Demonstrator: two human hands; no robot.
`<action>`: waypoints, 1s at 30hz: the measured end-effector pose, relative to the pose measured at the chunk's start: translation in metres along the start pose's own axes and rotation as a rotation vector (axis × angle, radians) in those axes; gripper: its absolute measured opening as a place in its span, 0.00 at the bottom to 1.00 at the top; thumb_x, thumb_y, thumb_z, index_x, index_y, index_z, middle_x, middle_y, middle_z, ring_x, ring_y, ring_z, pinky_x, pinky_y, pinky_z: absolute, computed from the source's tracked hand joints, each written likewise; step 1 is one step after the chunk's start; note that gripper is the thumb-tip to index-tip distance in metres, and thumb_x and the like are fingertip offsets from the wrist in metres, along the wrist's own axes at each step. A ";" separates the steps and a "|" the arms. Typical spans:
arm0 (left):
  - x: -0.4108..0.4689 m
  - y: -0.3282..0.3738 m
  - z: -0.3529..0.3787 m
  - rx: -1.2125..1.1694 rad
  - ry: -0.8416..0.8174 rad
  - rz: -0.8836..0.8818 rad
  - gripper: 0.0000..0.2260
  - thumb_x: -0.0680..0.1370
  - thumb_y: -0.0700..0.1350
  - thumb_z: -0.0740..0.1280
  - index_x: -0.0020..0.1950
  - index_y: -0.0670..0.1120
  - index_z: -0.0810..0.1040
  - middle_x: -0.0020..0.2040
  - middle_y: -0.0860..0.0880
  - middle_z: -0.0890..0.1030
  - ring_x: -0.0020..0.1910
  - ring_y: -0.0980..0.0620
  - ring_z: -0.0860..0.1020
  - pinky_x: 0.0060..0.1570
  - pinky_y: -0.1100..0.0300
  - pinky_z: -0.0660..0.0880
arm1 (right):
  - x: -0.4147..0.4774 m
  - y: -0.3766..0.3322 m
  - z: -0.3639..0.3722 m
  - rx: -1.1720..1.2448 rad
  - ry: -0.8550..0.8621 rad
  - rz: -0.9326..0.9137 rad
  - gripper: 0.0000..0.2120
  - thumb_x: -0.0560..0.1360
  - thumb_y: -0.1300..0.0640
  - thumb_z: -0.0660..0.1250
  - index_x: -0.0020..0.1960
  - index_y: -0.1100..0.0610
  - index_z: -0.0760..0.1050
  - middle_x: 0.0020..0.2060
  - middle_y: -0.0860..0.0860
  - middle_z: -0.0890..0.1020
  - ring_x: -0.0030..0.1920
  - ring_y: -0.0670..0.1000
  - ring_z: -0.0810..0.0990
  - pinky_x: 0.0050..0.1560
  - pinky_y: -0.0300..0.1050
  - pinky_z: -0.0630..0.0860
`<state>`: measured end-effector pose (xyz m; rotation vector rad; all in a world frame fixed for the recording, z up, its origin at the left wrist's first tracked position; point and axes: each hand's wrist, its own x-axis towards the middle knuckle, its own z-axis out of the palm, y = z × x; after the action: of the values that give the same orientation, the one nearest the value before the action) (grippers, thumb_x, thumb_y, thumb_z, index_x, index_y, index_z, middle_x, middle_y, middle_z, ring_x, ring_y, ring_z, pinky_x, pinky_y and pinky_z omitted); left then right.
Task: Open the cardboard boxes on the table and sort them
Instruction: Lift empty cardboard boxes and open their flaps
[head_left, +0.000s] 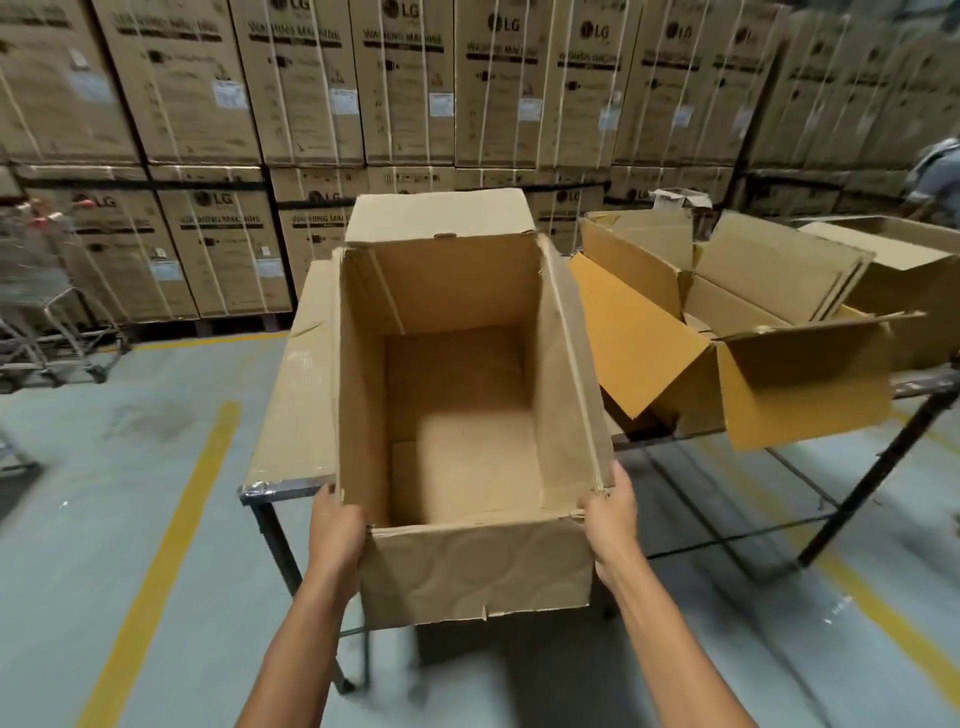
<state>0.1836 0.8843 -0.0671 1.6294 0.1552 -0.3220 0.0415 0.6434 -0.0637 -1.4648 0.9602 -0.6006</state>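
The large open brown cardboard box (462, 415) hides most of the metal-legged bench (262, 488), and the left hand (337, 525) and right hand (610, 519) grip its near top corners.

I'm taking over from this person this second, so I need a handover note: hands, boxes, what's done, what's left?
Left hand grips the box at its near left corner; right hand grips the near right corner.
The box is open and empty, at the table's near end. Other opened boxes lie to its right on the table.
Done: this box opened.
Left: sort it with the others.
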 end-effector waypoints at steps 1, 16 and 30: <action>-0.011 -0.008 -0.001 0.027 0.031 0.039 0.13 0.74 0.33 0.57 0.53 0.41 0.76 0.43 0.43 0.80 0.39 0.47 0.75 0.35 0.58 0.70 | -0.013 0.001 -0.008 -0.016 0.011 -0.015 0.35 0.77 0.68 0.61 0.77 0.40 0.58 0.67 0.52 0.73 0.58 0.53 0.78 0.55 0.57 0.82; -0.255 -0.106 0.080 0.148 -0.397 0.106 0.08 0.76 0.42 0.62 0.46 0.43 0.81 0.43 0.46 0.85 0.42 0.49 0.78 0.45 0.52 0.75 | -0.235 0.049 -0.284 -0.145 0.565 -0.014 0.29 0.75 0.70 0.58 0.74 0.52 0.70 0.67 0.54 0.77 0.65 0.59 0.75 0.63 0.50 0.72; -0.365 -0.044 0.289 0.091 -0.744 0.374 0.18 0.76 0.31 0.56 0.52 0.50 0.78 0.49 0.50 0.82 0.48 0.51 0.79 0.42 0.55 0.74 | -0.225 0.019 -0.471 -0.010 0.972 -0.208 0.29 0.76 0.72 0.61 0.74 0.52 0.70 0.53 0.47 0.76 0.43 0.53 0.77 0.46 0.39 0.70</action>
<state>-0.2092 0.6356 -0.0159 1.4906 -0.7260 -0.6249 -0.4693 0.5762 0.0234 -1.2672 1.5420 -1.5359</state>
